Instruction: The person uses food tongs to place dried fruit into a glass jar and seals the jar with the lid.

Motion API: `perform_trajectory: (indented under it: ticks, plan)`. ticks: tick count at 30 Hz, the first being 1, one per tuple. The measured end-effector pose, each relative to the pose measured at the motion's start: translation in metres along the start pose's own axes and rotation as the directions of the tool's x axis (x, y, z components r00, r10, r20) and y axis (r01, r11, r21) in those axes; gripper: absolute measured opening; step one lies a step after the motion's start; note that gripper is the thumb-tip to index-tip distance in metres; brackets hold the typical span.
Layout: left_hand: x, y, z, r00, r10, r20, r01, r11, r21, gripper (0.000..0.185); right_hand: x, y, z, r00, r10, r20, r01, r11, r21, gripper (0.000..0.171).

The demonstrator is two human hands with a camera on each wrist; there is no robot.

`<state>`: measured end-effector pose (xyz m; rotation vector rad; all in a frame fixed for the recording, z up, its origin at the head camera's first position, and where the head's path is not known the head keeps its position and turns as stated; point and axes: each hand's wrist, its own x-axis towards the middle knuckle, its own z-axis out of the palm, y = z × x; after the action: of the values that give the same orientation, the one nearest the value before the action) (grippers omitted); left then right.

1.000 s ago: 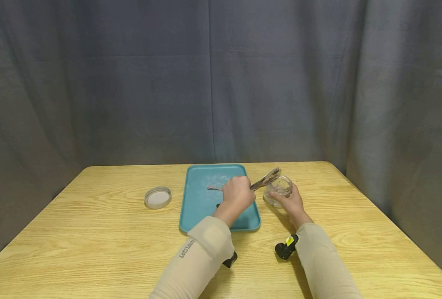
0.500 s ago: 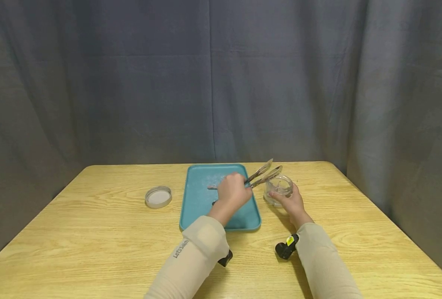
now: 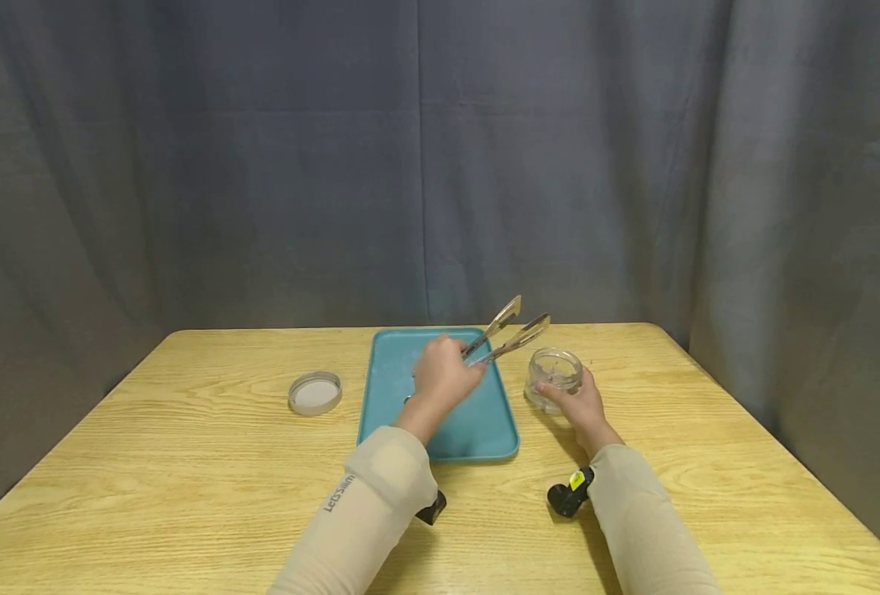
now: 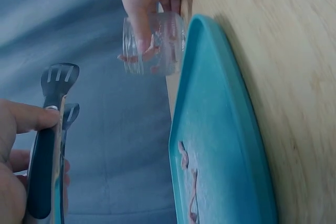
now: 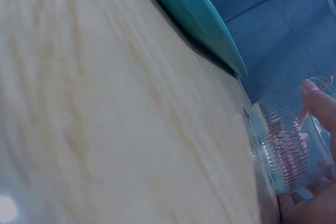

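Left hand (image 3: pixel 440 376) gripping tongs (image 3: pixel 505 334) has swung from the jar (image 3: pixel 554 379) back over the tray (image 3: pixel 484 430), mid-frame. Tongs look empty now. Right hand (image 3: pixel 577 407) still clasps the jar.

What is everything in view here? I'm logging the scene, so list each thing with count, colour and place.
Metal tongs with dark handle: one, silver, raised over the tray.
Clear glass jar: one, transparent, pinkish bits inside, right of the tray.
Rectangular teal plastic tray: one, table centre, thin pink strips on it.
Round jar lid: one, grey-white, left of the tray.
Wooden table: one, light yellow.
Curtain: grey-blue, behind.
Left hand: grips the tongs.
Right hand: holds the jar.
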<state>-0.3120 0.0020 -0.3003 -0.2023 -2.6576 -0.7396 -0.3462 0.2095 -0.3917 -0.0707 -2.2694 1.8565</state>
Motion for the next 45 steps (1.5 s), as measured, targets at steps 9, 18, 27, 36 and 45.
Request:
perform_trajectory:
  ticks: [9,18,27,36,45]
  plan:
    - [0.003,-0.019,-0.016,0.999,0.020,-0.045,-0.022,0.999,-0.049,0.018,-0.001,0.001,-0.001,1.000,-0.016,0.001,0.016,1.000,0.008,0.082]
    - [0.002,-0.045,-0.034,0.999,-0.025,-0.043,0.022,0.998,-0.064,0.028,-0.001,0.002,-0.002,1.000,-0.014,0.015,0.014,1.000,0.019,0.082]
    - [0.000,-0.073,-0.049,0.994,-0.104,-0.031,0.103,0.994,-0.025,0.031,-0.001,0.002,0.001,1.000,-0.004,0.020,0.004,1.000,0.002,0.082]
    - [-0.003,-0.101,-0.052,0.996,-0.086,-0.002,0.086,0.996,-0.010,0.037,-0.002,0.001,0.001,1.000,0.008,0.017,-0.008,1.000,-0.004,0.082]
    - [-0.007,-0.123,-0.049,0.989,-0.118,0.086,0.116,0.993,0.021,0.042,-0.003,0.002,0.001,1.000,-0.001,0.026,0.001,1.000,0.006,0.082]
